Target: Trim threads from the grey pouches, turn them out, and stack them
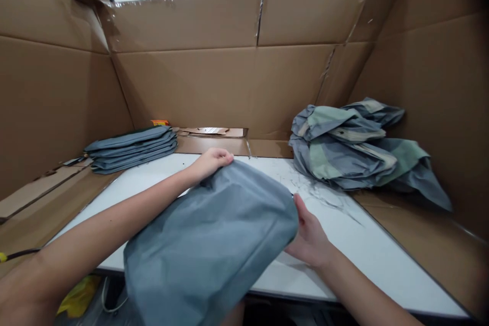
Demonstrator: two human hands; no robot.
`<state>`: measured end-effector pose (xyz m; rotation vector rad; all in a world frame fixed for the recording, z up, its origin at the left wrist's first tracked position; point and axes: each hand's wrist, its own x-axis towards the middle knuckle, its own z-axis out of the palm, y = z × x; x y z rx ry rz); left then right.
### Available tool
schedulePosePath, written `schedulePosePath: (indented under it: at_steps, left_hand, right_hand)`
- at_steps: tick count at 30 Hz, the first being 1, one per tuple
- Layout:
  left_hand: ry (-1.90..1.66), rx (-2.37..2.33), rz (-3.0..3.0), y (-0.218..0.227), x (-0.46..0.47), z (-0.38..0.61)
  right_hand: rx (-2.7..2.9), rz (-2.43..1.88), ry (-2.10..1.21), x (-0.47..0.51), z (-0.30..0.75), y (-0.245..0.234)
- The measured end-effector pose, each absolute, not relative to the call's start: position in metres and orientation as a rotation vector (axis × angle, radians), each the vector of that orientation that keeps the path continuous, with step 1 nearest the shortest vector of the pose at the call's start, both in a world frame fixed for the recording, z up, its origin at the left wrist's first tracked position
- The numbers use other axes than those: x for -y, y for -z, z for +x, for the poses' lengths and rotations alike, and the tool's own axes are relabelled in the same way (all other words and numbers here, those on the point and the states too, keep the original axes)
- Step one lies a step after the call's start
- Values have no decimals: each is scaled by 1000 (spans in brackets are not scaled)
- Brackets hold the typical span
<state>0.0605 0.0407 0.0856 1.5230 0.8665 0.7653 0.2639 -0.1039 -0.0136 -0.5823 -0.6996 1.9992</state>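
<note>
A grey-blue fabric piece point(214, 229), possibly a bag or cover, hangs between my hands over the front edge of the white table. At its top left corner my left hand point(214, 163) is closed on the cloth. My right hand point(309, 234) grips the right edge, with the thumb showing and the other fingers partly behind the fabric. The cloth's lower end drops below the tabletop and out of the frame.
Folded grey-blue fabric pieces point(133, 150) lie stacked at the back left. A loose heap of grey and green fabric point(344, 147) sits at the back right. Cardboard walls point(191, 81) enclose the white table point(328, 265), where dark threads are scattered. An orange item point(159, 123) stands behind the stack.
</note>
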Motion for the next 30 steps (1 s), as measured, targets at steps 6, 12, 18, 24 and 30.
schedulePosePath:
  at_steps: [6, 12, 18, 24, 30]
  left_hand:
    - [-1206, -1125, 1169, -76, -76, 26]
    - [-1364, -1206, 937, -51, -85, -1]
    - [-1405, -1244, 947, -40, -77, -16]
    - [-1323, -1097, 1313, -30, -51, -40]
    - [-1221, -1055, 1883, -10, -55, -56]
  right_hand:
    - [770, -744, -1609, 108, 257, 2]
    - [1165, -1204, -245, 125, 247, 18]
    - [1894, -1345, 223, 106, 210, -2]
    - [2025, -1163, 479, 45, 238, 2]
    - [2033, -924, 625, 28, 255, -2]
